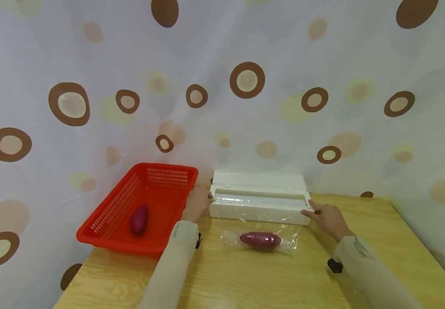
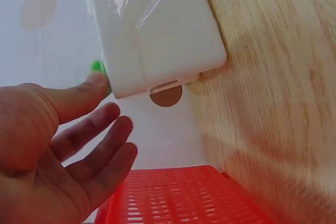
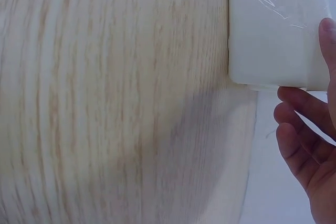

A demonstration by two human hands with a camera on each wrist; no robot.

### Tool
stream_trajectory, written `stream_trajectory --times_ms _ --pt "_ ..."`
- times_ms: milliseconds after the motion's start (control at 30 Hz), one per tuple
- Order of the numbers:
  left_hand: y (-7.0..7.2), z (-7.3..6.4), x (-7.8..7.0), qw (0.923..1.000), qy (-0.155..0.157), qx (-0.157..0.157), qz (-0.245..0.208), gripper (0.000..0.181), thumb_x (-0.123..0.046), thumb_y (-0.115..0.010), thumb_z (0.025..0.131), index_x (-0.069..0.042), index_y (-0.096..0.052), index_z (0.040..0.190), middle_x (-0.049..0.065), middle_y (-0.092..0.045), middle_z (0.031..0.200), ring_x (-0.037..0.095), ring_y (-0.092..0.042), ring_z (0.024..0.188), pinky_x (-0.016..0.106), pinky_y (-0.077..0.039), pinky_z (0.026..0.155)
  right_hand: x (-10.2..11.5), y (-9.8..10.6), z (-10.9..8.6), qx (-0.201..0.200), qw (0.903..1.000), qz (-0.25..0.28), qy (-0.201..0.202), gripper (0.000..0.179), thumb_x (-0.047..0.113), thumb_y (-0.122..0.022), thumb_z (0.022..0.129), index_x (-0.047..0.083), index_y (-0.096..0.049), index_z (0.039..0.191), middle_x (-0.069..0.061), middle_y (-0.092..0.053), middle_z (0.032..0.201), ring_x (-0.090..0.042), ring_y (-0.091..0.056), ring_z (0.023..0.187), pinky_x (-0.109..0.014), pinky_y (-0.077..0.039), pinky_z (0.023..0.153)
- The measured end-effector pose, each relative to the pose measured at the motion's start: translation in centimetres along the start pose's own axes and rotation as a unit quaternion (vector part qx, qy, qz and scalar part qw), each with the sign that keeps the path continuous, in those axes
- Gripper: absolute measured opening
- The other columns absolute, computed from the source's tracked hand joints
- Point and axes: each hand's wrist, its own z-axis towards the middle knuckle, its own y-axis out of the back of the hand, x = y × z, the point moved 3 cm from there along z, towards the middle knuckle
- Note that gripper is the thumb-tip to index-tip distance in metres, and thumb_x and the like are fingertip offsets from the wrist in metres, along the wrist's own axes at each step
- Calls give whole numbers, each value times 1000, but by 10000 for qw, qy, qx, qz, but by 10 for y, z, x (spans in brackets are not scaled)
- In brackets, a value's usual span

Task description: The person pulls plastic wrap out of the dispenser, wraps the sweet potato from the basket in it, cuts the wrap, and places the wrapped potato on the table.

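A white cling film box [image 1: 258, 213] stands with its lid raised and the roll [image 1: 258, 199] showing inside. At its left end my left hand [image 1: 197, 203] pinches a small green slider [image 2: 96, 66], with the thumb on it and the index finger hidden. My right hand [image 1: 325, 219] grips the box's right end, thumb [image 3: 327, 38] on the top edge and a fingertip at the end face. Clear film hangs over the box's front. In front of it lies a purple sweet potato [image 1: 260, 239] wrapped in film, the wrap spreading out at both ends.
A red plastic basket [image 1: 106, 245] stands on the left, next to my left forearm, holding one unwrapped purple sweet potato [image 1: 139, 219]. All this is on a wooden table [image 1: 268, 283]. A patterned curtain [image 1: 222, 128] hangs right behind the box.
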Motion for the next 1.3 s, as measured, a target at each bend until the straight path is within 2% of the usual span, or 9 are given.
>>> stream_trajectory --times_ms 167,333,500,600,733,900,1000,1133,1300 --pt "0 -4 8 9988 313 6 -382 13 -10 -65 88 -6 -75 96 5 -70 93 20 -61 87 37 -50 79 -2 -2 -1 -70 9999 80 -21 63 43 -62 89 -7 -52 127 -1 -57 54 -8 -30 45 -29 -36 53" --pt "1 -4 3 9992 298 -49 -265 13 -10 -67 87 -7 -75 96 5 -70 95 21 -62 90 38 -49 82 -4 -1 -2 -4 9997 196 -138 64 43 -62 89 -8 -50 127 -5 -64 62 -10 -39 48 -33 -42 59" --pt "3 -3 2 9985 411 209 -284 14 -10 -61 89 -6 -75 91 4 -66 83 20 -57 78 34 -48 71 -3 1 -1 184 9986 363 -324 67 45 -60 90 -7 -47 130 -14 -70 78 -14 -55 57 -36 -46 61" --pt "4 -3 0 9969 555 352 -428 16 -9 -58 89 -6 -72 82 5 -60 73 20 -52 69 30 -44 61 -2 4 -3 343 9966 547 -512 68 46 -59 91 -5 -45 134 -21 -69 93 -24 -65 74 -39 -50 65" --pt "6 -5 -2 9948 717 423 -594 19 -7 -56 89 -6 -67 72 5 -57 65 19 -51 62 28 -42 54 -1 6 -4 563 9926 728 -794 71 50 -57 91 -2 -41 138 -25 -65 104 -35 -63 93 -45 -51 73" --pt "6 -7 -7 9958 741 497 -188 19 -6 -54 89 -9 -61 72 5 -54 64 19 -50 59 29 -40 53 2 9 -1 501 9926 771 -790 71 47 -59 90 -7 -47 134 -30 -60 111 -37 -60 92 -46 -50 73" --pt "4 -8 -9 9961 715 512 33 15 -7 -54 88 -8 -60 74 6 -53 66 20 -50 58 29 -40 52 5 9 0 135 9937 841 -735 59 41 -66 87 -8 -58 119 -28 -58 107 -35 -57 89 -46 -49 72" --pt "2 -9 -12 9976 574 384 -1 10 -8 -56 87 -6 -62 80 6 -54 68 20 -49 57 29 -40 49 7 7 0 -174 9931 972 -631 30 29 -71 85 2 -59 87 -10 -55 79 -24 -49 69 -35 -42 61" --pt "5 -9 -15 9988 372 191 -243 13 -12 -58 90 -5 -65 99 4 -56 79 20 -51 65 28 -43 54 8 6 1 -125 9925 1133 -447 17 26 -69 87 9 -66 83 0 -60 74 -16 -50 65 -29 -42 55"
